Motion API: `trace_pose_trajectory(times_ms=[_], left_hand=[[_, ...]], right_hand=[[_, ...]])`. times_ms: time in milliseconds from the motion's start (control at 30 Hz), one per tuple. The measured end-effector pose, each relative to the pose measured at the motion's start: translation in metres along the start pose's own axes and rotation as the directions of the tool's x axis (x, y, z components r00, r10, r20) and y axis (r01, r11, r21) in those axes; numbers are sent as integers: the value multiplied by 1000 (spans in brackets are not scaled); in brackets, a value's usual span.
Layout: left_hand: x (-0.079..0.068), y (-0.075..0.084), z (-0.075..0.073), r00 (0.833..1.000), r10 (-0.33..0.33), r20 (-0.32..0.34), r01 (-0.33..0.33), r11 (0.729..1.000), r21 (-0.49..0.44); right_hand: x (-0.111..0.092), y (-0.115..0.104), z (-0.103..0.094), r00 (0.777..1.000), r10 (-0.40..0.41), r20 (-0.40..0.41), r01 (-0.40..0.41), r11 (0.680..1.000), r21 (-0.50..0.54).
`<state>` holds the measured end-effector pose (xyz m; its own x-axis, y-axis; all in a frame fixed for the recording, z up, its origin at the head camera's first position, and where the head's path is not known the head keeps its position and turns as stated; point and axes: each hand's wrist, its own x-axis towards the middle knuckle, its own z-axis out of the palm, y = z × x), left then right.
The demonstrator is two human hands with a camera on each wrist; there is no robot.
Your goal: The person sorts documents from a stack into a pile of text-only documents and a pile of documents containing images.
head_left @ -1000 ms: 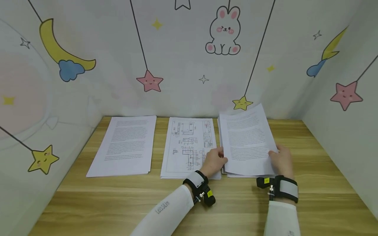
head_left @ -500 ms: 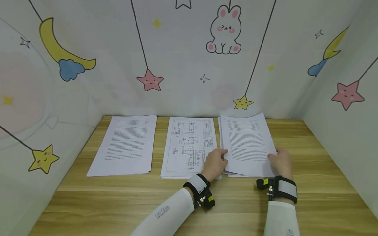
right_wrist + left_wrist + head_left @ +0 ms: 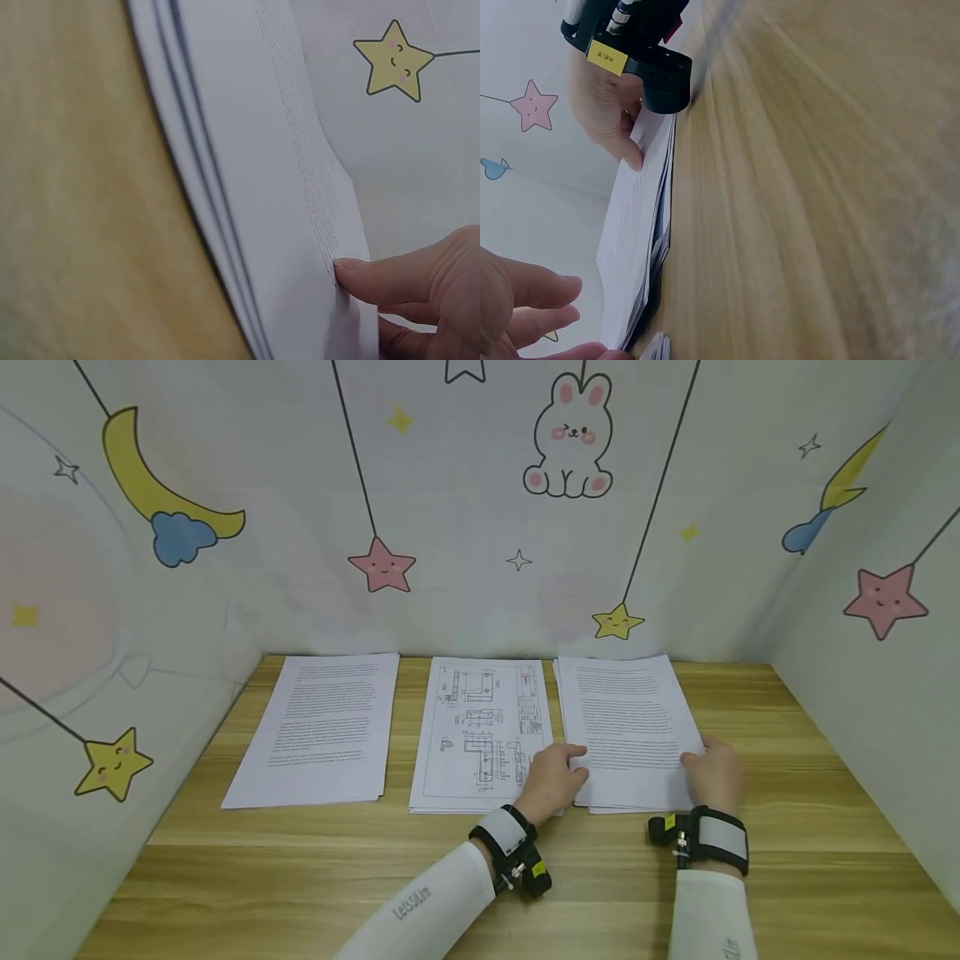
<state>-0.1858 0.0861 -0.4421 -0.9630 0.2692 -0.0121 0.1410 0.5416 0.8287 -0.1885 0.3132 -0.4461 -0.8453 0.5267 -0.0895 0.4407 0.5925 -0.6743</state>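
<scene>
A stack of printed text sheets (image 3: 626, 735) lies at the right of the table, its layers slightly spread along the front edge. My right hand (image 3: 714, 774) pinches the stack's right edge; in the right wrist view the thumb (image 3: 367, 276) presses on the top sheet, with fingers behind the edge. At the left edge is my left hand (image 3: 553, 781), its thumb and forefinger apart. The left wrist view has its fingers (image 3: 544, 289) spread, the lowest one against the paper. Under the left hand lies part of a stack of technical drawings (image 3: 480, 718).
Another stack of text sheets (image 3: 318, 727) lies at the left of the wooden table (image 3: 300, 877). A white curtain (image 3: 465, 510) printed with stars and a rabbit stands behind the table and along both sides.
The top sheet's raised, skewed far end has come down onto the right stack, and its left edge lines up more closely. My left hand has shifted slightly right, its fingers parting.
</scene>
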Motion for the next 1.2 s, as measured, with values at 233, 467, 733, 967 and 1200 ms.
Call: trace_pose_trajectory(times_ms=[233,467,733,967,1200], left_hand=[[0,-1,-3,1000,15,6,-15,999,-42],[-1,-4,-9,1000,29,-12,-30,997,-73],[-9,-8,-29,995,57,-78,-66,991,-115],[-11,-14,-54,982,92,-162,-102,993,-55],[-18,-30,-85,972,64,-226,-63,998,12]], right_hand=[[1,0,-1,1000,6,-31,-6,1000,-16],[0,-6,-4,999,-8,-37,6,999,-52],[-11,-41,10,980,-198,16,198,964,-180],[-29,-75,34,941,-337,21,335,924,-182],[-43,-99,49,878,-478,37,478,867,-141]])
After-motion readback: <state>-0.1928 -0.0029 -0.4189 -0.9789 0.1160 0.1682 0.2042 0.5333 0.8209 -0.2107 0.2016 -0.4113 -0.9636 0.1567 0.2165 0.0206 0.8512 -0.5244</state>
